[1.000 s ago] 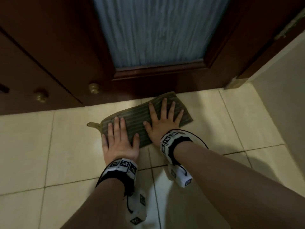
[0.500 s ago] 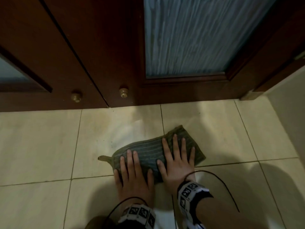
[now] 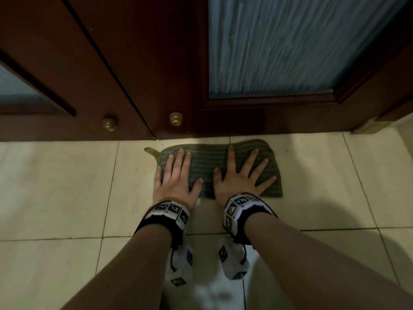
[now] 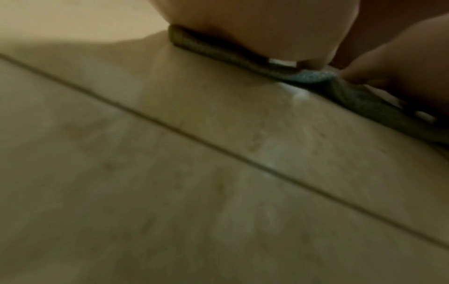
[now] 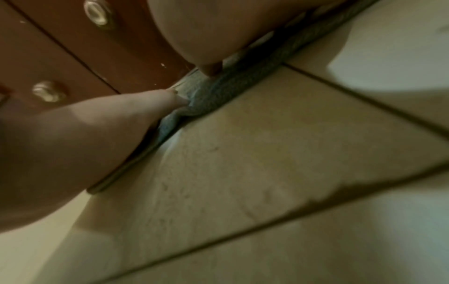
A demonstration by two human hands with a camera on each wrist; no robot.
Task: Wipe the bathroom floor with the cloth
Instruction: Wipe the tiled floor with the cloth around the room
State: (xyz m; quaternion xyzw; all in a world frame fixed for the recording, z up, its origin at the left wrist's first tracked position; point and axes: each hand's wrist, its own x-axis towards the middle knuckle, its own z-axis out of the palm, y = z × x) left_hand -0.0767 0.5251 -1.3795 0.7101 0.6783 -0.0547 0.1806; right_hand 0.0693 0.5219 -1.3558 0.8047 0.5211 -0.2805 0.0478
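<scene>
Green ribbed cloth at door foot | your left hand, right hand pressed flat, fingers spread | cream tiled floor mostly unwiped, you judged

Hand atop cloth, tiled floor

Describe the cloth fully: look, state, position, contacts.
The cloth is a dull green, ribbed fabric, towel-like, roughly rectangular, with a small loop or tab at its far-left corner. It lies flat on the pale tiled floor, its far edge close to the foot of the dark wooden door. The left hand and right hand press on it side by side with straight, spread fingers.
</scene>
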